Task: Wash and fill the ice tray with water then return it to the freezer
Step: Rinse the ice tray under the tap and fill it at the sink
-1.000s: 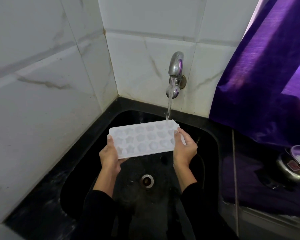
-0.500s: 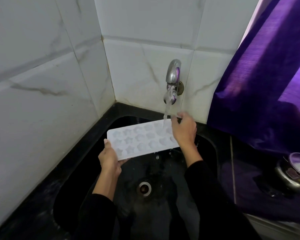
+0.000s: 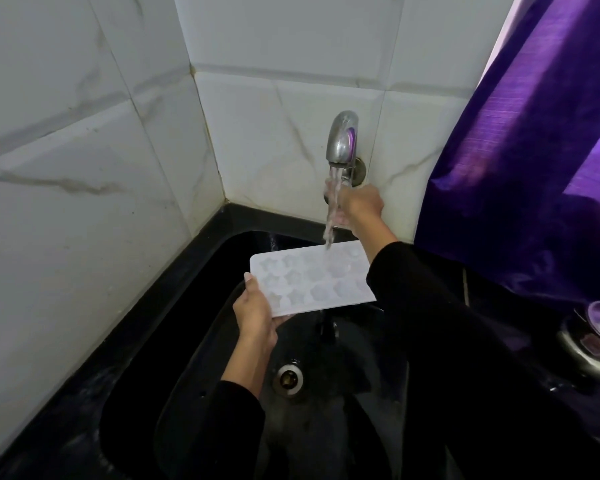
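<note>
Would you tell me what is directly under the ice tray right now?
Under the ice tray lies the black sink basin, its drain nearer the camera. The left hand grips its near corner; fingers beneath are hidden.

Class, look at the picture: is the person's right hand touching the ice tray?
Apart. The head view shows the right hand raised at the tap, with black sink rim between it and the ice tray, which only the left hand grips.
</note>
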The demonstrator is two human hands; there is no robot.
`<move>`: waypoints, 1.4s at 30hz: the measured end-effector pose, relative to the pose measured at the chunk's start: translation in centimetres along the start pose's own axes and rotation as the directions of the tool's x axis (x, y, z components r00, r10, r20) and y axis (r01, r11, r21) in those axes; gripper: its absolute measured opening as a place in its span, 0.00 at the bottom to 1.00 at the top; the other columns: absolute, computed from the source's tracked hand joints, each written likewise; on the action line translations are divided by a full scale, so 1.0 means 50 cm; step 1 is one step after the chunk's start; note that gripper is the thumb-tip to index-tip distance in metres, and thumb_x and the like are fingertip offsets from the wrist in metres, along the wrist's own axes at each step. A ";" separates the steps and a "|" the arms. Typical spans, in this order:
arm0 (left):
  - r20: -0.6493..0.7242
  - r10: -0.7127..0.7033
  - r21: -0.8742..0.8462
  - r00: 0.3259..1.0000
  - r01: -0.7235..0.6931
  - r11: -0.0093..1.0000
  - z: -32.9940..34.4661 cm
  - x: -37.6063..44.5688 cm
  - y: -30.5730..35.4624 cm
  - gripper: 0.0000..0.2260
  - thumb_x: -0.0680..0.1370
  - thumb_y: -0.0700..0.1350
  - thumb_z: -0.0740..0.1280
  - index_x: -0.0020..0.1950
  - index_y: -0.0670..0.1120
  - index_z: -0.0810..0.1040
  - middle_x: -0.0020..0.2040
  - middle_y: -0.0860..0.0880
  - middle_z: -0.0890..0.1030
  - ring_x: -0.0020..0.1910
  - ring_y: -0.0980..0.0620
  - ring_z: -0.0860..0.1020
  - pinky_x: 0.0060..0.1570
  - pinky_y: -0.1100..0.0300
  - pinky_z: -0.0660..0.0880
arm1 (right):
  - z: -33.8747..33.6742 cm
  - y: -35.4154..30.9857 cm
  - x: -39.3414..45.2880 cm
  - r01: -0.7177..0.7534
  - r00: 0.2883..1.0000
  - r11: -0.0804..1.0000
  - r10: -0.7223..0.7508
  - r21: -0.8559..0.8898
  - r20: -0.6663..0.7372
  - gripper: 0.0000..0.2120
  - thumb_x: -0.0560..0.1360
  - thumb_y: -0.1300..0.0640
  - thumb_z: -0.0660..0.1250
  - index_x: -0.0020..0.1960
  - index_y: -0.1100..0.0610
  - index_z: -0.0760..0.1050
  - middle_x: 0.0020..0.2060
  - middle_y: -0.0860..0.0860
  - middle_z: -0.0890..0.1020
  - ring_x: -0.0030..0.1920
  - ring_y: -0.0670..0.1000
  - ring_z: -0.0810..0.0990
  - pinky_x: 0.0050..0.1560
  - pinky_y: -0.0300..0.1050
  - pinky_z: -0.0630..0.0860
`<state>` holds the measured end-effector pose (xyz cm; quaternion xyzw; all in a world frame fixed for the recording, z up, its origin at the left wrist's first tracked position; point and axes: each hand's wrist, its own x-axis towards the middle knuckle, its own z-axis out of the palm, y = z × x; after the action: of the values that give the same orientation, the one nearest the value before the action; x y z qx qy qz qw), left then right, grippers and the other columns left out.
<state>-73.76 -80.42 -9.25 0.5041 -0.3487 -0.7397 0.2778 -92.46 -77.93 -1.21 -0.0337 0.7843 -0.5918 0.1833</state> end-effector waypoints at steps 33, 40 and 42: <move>-0.020 -0.054 0.020 0.998 0.055 0.998 -0.136 -0.177 -0.062 0.18 0.81 0.57 0.55 0.57 0.44 0.74 0.48 0.43 0.82 0.45 0.43 0.81 0.35 0.47 0.77 | -0.257 0.280 -0.271 -0.195 0.969 0.978 0.204 -0.074 0.143 0.24 0.80 0.40 0.58 0.56 0.60 0.78 0.48 0.55 0.83 0.50 0.55 0.82 0.56 0.51 0.79; 0.081 -0.085 0.028 0.993 0.083 0.996 -0.197 -0.260 -0.104 0.25 0.81 0.60 0.52 0.61 0.42 0.74 0.53 0.40 0.82 0.50 0.40 0.81 0.41 0.44 0.79 | -0.307 0.310 -0.378 -0.036 0.996 0.979 0.051 -0.202 0.068 0.22 0.83 0.47 0.53 0.48 0.61 0.77 0.40 0.52 0.78 0.38 0.48 0.74 0.36 0.42 0.69; 0.129 -0.096 0.042 0.987 0.091 0.995 -0.215 -0.276 -0.118 0.26 0.81 0.62 0.49 0.61 0.44 0.76 0.54 0.41 0.83 0.52 0.39 0.81 0.45 0.43 0.79 | -0.313 0.325 -0.398 -0.013 0.997 0.981 0.027 -0.193 0.067 0.20 0.83 0.48 0.52 0.45 0.59 0.75 0.38 0.50 0.76 0.37 0.46 0.73 0.37 0.43 0.69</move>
<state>-59.35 -68.90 -9.00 0.4753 -0.3554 -0.7769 0.2103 -76.40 -53.42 -7.91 -0.0640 0.8312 -0.5099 0.2123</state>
